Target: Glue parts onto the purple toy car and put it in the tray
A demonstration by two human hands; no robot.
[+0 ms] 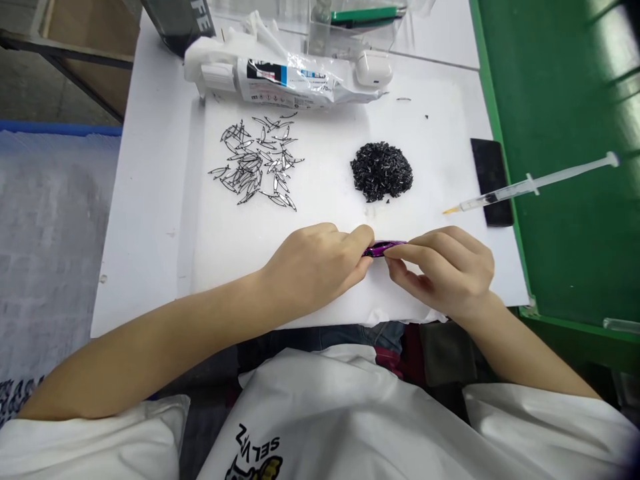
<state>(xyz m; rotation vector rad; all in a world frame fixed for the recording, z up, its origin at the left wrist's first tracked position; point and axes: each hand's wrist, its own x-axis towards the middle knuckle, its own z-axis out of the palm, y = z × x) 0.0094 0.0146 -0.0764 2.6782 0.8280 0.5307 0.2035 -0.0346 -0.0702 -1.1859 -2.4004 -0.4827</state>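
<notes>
Both my hands meet near the front edge of the white table. My left hand and my right hand together pinch a small shiny purple piece between their fingertips, just above the tabletop. Beyond them lies a heap of small black parts. Farther left is a scatter of thin metal wire pieces.
A syringe with a yellow tip lies across the table's right edge onto a green surface, over a black flat object. At the back lie a glue tube in a wrapper and a white earbud case.
</notes>
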